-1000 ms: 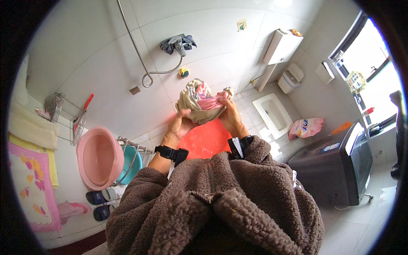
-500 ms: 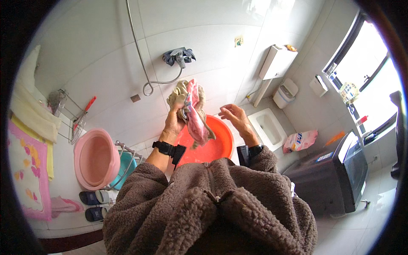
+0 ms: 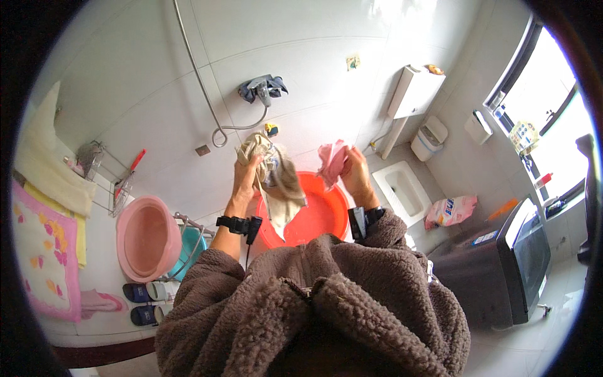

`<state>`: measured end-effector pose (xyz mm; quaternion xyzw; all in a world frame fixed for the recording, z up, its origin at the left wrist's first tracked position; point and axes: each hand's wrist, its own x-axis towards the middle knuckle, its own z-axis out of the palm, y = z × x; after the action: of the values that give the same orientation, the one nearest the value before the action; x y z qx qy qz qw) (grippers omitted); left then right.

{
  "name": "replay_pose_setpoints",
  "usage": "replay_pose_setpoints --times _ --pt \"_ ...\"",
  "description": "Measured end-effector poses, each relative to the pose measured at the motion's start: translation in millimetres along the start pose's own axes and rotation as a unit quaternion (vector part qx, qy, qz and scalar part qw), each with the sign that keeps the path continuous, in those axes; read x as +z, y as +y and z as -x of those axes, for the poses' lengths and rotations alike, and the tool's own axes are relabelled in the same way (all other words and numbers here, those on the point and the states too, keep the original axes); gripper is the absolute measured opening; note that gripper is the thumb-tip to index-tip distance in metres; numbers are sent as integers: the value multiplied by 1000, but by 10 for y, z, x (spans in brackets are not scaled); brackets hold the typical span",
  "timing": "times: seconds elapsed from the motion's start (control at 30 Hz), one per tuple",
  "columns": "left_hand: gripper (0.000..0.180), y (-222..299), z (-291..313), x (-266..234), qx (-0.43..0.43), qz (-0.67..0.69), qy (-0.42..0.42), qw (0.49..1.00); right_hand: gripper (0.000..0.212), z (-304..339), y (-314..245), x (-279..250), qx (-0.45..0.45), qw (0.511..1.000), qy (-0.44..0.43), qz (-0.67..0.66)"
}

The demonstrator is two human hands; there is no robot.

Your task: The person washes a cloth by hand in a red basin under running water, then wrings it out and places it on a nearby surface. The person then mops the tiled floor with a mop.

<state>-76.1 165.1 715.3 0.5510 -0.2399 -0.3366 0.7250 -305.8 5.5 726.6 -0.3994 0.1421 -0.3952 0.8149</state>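
A crumpled beige cloth (image 3: 281,191) hangs from my left hand (image 3: 246,179), whose fingers are closed round its upper part. Its lower end dangles over the red basin (image 3: 323,213). To the right, my right hand (image 3: 357,177) grips a bunched pink cloth (image 3: 331,162) above the basin's far right rim. The two cloths are apart from each other. Part of the basin's inside is hidden behind the beige cloth, and my sleeves cover its near edge.
A squat toilet (image 3: 403,191) lies beyond my right hand, with a bag of detergent (image 3: 451,212) and a dark washing machine (image 3: 483,264) nearer. On the left, a pink basin (image 3: 147,239) rests on a metal rack (image 3: 191,235). A shower hose (image 3: 198,69) hangs on the far wall.
The pink cloth, held together with the beige one in my left hand before, is now in my right hand. That hand was empty and has closed on it. The beige cloth hangs looser.
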Motion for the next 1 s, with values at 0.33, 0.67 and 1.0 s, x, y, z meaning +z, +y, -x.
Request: replay_pose_setpoints --times 0.33,0.67,1.0 --pt "74 -141 -67 420 174 -386 -107 900 28 35 -298 -91 5 998 -61 -7" --pt "36 -479 -26 1004 48 -196 -346 916 21 1 -131 -424 -26 963 42 265" --pt "21 -454 -129 1010 68 -265 -275 922 26 191 -396 -1066 -49 916 180 356"
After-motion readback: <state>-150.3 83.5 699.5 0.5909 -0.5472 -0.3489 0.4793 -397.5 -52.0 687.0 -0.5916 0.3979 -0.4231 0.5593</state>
